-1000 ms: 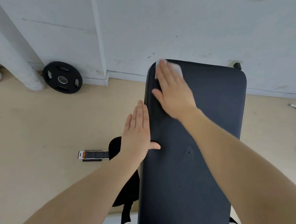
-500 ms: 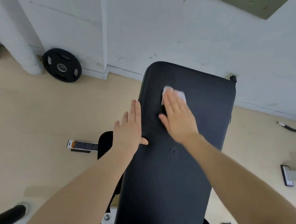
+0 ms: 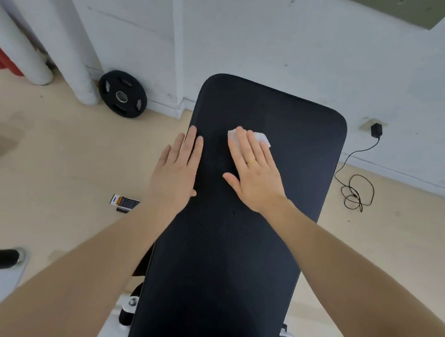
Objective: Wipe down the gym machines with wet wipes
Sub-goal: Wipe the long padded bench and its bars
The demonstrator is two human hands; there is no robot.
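— Position of the hands on the bench pad (image 3: 237,248)?

— Right hand (image 3: 255,176) lies flat on the pad's far half, over a wet wipe (image 3: 261,138) that shows beyond its fingers (image 3: 253,146). Left hand (image 3: 176,170) rests flat along the pad's left edge, just beside the right.

— Surroundings?

— Weight plate (image 3: 122,94) leans on the wall, far left of the pad. A small package (image 3: 124,202) lies on the floor left of the pad. A coiled cable (image 3: 355,188) lies on the floor to the right, its plug (image 3: 376,129) at the wall.

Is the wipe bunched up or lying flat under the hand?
Flat: the wipe lies pressed under the right hand's straight fingers on the bench pad.
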